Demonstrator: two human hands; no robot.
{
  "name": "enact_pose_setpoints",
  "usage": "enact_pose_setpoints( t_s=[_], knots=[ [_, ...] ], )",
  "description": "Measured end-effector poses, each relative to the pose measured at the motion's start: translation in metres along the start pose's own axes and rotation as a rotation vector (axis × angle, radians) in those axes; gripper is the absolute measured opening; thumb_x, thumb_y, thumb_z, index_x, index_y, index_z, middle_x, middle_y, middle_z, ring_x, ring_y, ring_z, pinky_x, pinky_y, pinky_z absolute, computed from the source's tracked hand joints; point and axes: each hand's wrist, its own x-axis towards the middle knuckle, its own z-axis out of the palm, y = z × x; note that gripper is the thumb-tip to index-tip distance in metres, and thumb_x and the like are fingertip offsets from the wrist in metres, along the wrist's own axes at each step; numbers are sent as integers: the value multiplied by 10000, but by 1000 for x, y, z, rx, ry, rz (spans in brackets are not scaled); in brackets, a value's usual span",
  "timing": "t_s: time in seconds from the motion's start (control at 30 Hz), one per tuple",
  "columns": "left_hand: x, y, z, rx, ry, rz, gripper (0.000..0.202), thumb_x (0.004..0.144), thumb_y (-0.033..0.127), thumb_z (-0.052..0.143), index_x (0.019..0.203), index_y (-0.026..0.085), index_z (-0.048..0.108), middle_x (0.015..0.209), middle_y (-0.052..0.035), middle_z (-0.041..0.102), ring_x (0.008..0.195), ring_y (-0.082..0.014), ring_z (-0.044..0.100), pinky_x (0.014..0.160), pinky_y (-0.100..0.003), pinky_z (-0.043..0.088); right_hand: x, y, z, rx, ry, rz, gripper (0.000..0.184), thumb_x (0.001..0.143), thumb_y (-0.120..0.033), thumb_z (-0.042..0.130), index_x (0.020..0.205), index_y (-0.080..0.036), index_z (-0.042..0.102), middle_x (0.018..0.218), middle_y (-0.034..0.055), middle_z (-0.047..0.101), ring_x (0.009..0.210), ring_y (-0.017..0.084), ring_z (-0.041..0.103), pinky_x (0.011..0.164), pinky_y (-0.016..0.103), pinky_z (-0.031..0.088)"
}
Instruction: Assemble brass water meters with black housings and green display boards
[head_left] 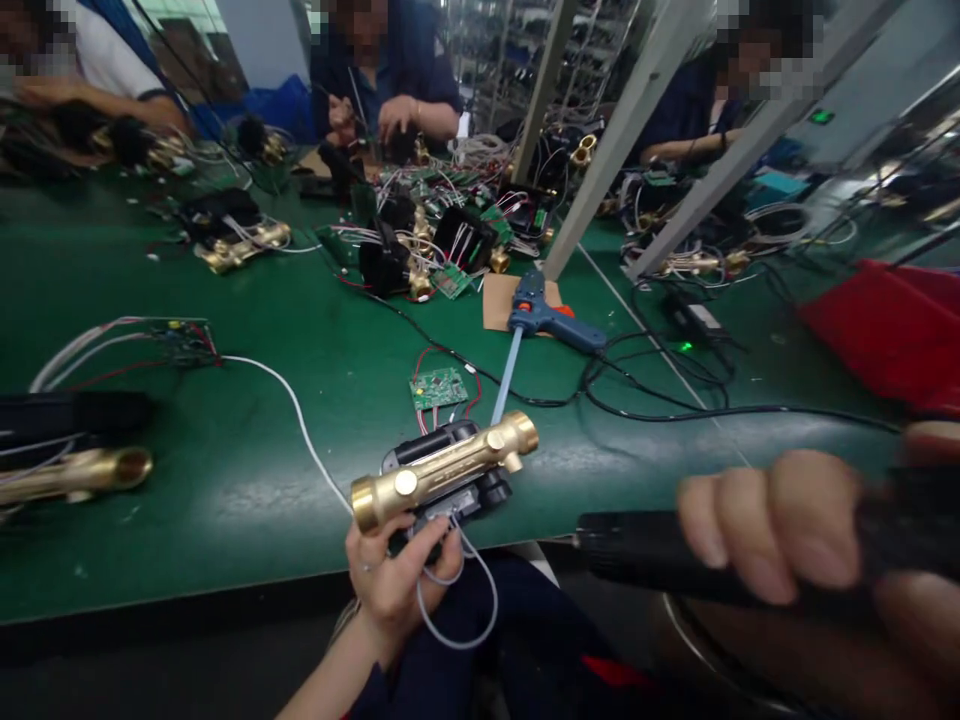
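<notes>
My left hand (394, 570) is at the table's front edge, its fingers closed around the lower side of a brass pipe body (442, 470) joined to a black plastic housing (469, 500). A grey cable (491, 610) loops down from that housing beside my fingers. Just behind it, a small green circuit board (439, 388) lies on the table with thin red and white wires leading to the housing. In my right hand (780, 520), raised close to the camera at the right, is a black electric screwdriver (637, 550). Its tip points left toward the brass piece, apart from it.
A blue glue gun (555, 322) with a glue stick rests on cardboard (496, 302). Black cables (637, 410) curl across the right. Another brass pipe body (82, 475) lies left. Wired assemblies (420, 250) crowd the back near grey posts (615, 140). A red bin (892, 330) stands right; several people sit opposite.
</notes>
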Motion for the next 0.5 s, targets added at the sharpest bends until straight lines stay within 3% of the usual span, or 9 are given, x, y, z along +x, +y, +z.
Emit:
enact_pose_setpoints(
  t_s=[0.1,0.17,0.33,0.5],
  knots=[
    [-5,0,0,-44,-21,-37,34,732,238,704,728,226,672,783,-18,537,714,-145,585,738,-314,482,-6,3,45,177,-5,1,291,855,-332,629,1120,-345,509,524,-56,397,382,129,377,389,294,371],
    [-7,0,-1,-79,-32,-75,37,724,234,706,744,237,675,787,-21,540,722,-154,579,736,-327,497,-5,7,62,185,-31,2,319,841,-312,661,1114,-344,498,547,-53,468,415,138,441,429,319,431],
    [-8,2,-1,-137,-49,-131,27,744,247,687,769,255,681,788,-26,548,732,-163,572,763,-350,518,-3,17,69,214,-152,3,321,871,-234,604,1151,-311,470,610,-39,503,474,152,498,502,360,476],
    [-10,2,-1,-155,-46,-151,35,751,249,679,785,254,684,809,-30,544,749,-168,577,766,-349,518,-2,22,69,190,-155,11,328,870,-240,590,1166,-307,468,607,-32,501,463,161,482,484,375,469]
  ],
)
